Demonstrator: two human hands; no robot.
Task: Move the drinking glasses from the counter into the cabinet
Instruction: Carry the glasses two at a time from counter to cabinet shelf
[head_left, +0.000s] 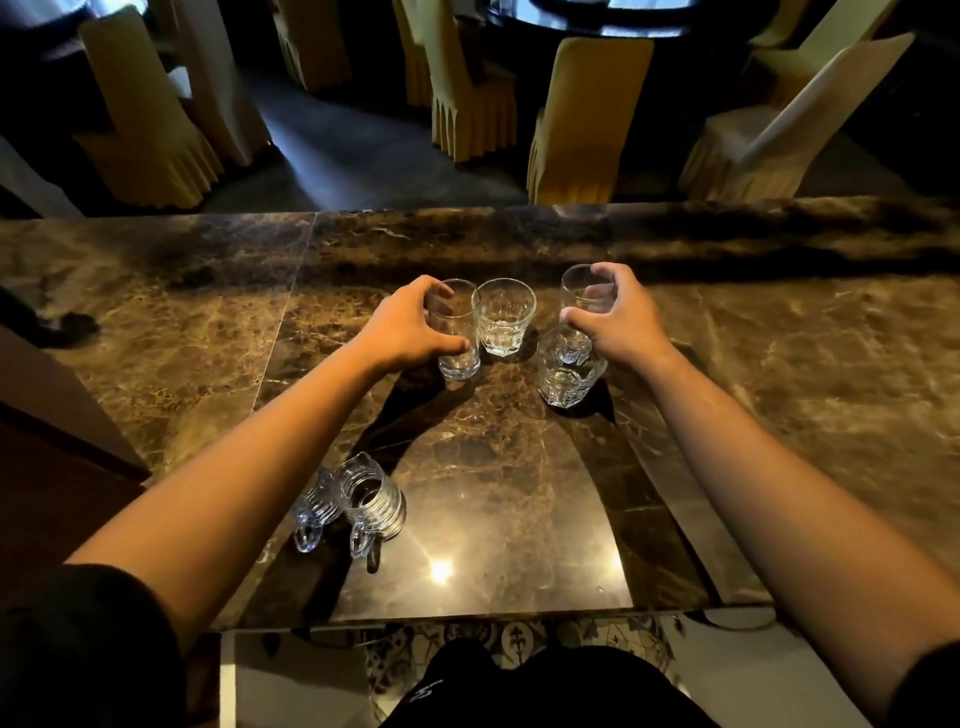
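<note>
My left hand (410, 327) curls its fingers round a tall glass (457, 332) mid-bench (779, 364); my right hand (618, 317) grips another tall glass (582, 291). Between them, a faceted tumbler (505, 317); another tumbler (566, 371) below. All look empty. Two ribbed mugs (363, 504) near the front edge.

Left hand (410, 332) grips tall glass (457, 332); right hand (621, 317) seemingly another (584, 291).

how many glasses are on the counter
6: one in the left hand, one in the right hand, a faceted tumbler between, another below the right hand, two handled mugs near.
</note>
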